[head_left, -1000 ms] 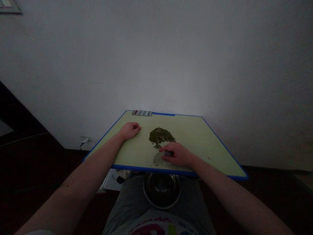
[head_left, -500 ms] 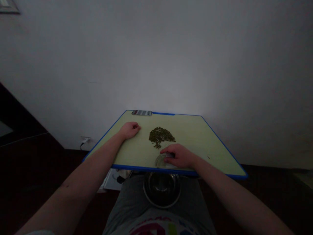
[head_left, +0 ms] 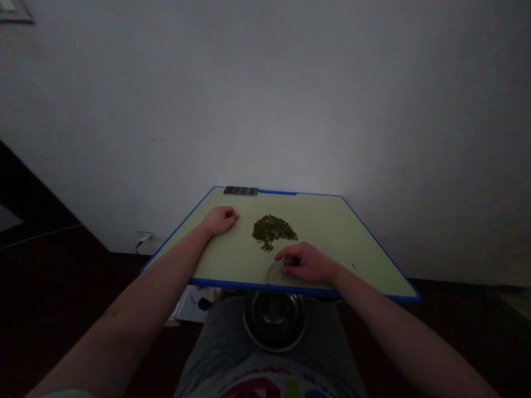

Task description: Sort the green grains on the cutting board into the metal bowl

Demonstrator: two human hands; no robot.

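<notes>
While the R hand (head_left: 307, 263) works low over the table (head_left: 230, 260), its thumb and curled fingers grip the protractor (head_left: 272, 272), index stretched fwd. Protractor is clear, hard to make out vs. the pale top; its curved edge shows to the L of the thumb, rest hidden under the hand. Position: nr. edge of table, approx. mid-width, close to the blue rim.

Pile (head_left: 272, 229) of small greenish-brown grains lies nr. centre of table, just beyond the R index tip. Main mass is compact, w/ a narrow tail of loose grains toward the protractor. Type of grain: too small to tell.

L hand (head_left: 219, 220) rests on the L part of the table, loosely closed, thumb side toward the pile and apart from it. Contents of L fist, if any: cannot tell.

Phone (head_left: 240, 191) lies flat at far L corner, screen up. Dark bit (head_left: 354, 266) sits alone on R side; ID n/a, too small. Metal bowl (head_left: 274, 345) is on the person's lap, below the nr. edge; interior dark, contents unclear. Wall (head_left: 265, 99) stands behind the table, w/ a plug (head_left: 144, 237) low at L.
</notes>
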